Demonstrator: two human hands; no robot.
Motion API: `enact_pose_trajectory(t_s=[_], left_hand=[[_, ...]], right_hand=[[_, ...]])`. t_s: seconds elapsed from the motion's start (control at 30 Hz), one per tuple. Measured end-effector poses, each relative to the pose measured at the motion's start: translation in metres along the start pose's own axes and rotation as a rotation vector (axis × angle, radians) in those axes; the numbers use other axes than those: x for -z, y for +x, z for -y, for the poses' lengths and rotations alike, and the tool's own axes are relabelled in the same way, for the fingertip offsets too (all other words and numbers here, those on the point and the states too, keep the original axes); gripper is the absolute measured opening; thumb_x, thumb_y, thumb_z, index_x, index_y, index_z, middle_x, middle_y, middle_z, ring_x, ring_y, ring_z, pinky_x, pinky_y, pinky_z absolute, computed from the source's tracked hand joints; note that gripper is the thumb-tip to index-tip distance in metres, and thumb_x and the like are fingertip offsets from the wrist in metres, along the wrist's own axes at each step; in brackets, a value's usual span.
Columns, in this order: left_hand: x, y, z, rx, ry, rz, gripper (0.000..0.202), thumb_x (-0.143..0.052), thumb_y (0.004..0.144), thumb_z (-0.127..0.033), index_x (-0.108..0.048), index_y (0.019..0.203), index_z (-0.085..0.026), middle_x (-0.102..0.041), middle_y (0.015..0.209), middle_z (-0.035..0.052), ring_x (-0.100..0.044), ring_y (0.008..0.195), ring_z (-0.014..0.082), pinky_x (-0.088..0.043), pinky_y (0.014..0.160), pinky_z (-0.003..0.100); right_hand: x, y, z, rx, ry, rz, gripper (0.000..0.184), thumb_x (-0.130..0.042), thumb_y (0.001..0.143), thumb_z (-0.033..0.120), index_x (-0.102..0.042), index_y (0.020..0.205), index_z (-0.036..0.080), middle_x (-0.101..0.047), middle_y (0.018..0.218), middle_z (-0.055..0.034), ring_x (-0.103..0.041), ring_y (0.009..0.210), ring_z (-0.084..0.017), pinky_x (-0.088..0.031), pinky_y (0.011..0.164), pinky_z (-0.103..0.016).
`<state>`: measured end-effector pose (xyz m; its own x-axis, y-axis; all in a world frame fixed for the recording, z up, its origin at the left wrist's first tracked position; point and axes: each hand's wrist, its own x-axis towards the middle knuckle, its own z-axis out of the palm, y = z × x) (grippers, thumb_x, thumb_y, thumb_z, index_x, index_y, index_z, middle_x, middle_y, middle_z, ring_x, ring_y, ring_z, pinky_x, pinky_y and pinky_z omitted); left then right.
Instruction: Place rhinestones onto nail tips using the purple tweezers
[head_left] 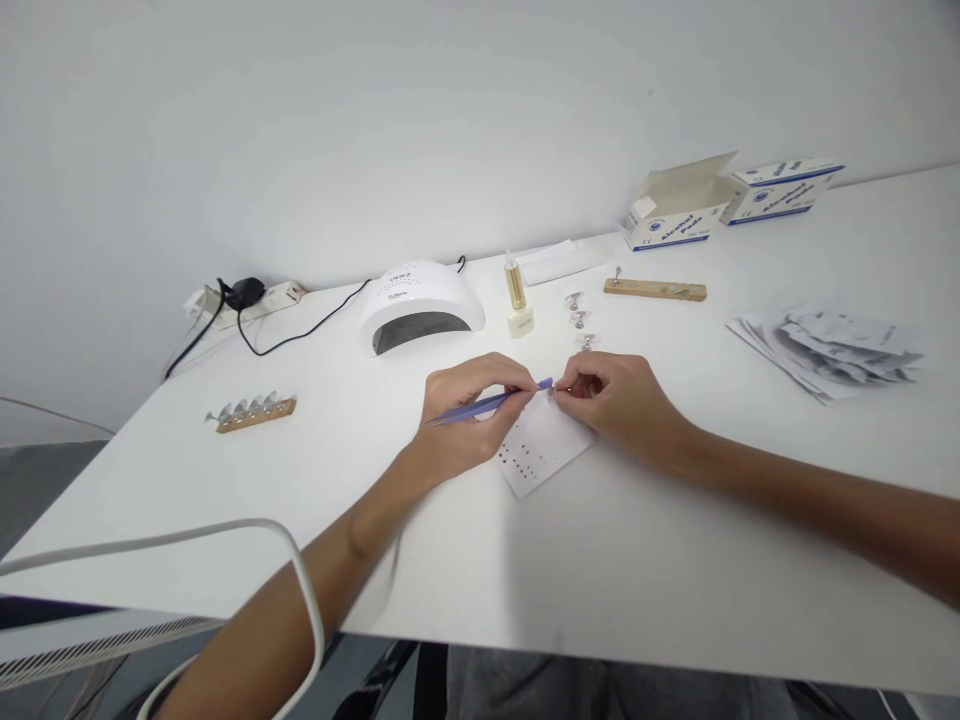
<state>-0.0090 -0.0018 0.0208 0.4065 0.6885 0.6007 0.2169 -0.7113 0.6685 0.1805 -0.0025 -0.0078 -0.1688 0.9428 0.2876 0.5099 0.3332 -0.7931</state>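
My left hand (469,388) is closed around a slim purple pen-like tool (480,408), whose tip points right. Between the thumb and fingers of my right hand (626,402) is a small metallic piece (552,393), which looks like one of the nail tip stands; much of it is hidden. The tool's tip is at or very near this piece, though I cannot tell if they touch. Below both hands lies a white card (551,452) with rows of tiny dark rhinestones. Several clear nail tips on small metal stands (578,318) stand just beyond my right hand.
A white nail lamp (424,290) and a gold-capped bottle (519,310) stand behind my hands. Wooden bars (656,289) (259,416) lie on both sides, the left one bearing several nail tips. Opened sachets (832,350) and alcohol pad boxes (675,225) are at right. A white cable (300,570) crosses near my left arm.
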Motion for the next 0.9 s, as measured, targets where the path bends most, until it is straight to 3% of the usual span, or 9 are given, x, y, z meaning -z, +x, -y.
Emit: enact_pose_trajectory(t_s=[0.57,0.9], left_hand=[[0.0015,0.0008,-0.0039,0.019,-0.018,0.032,0.009,-0.065,0.079,-0.013,-0.07,0.079,-0.02,-0.069,0.074,0.0037,-0.063,0.066,0.0143,-0.05,0.059,0.028],[0.0018,0.0018,-0.0007,0.078,-0.035,-0.014,0.005,-0.066,0.08,-0.02,-0.071,0.079,-0.02,-0.069,0.075,0.0044,-0.063,0.069,0.0156,-0.051,0.062,0.03]], right_hand=[[0.0007,0.0001,-0.0003,-0.046,0.034,-0.006,0.015,-0.059,0.071,0.018,-0.055,0.057,0.019,-0.056,0.056,0.0022,-0.047,0.053,-0.011,-0.034,0.051,-0.025],[0.002,0.0005,0.0025,-0.049,0.045,0.021,0.015,-0.06,0.071,0.018,-0.056,0.056,0.019,-0.053,0.053,0.0037,-0.044,0.051,-0.01,-0.031,0.048,-0.024]])
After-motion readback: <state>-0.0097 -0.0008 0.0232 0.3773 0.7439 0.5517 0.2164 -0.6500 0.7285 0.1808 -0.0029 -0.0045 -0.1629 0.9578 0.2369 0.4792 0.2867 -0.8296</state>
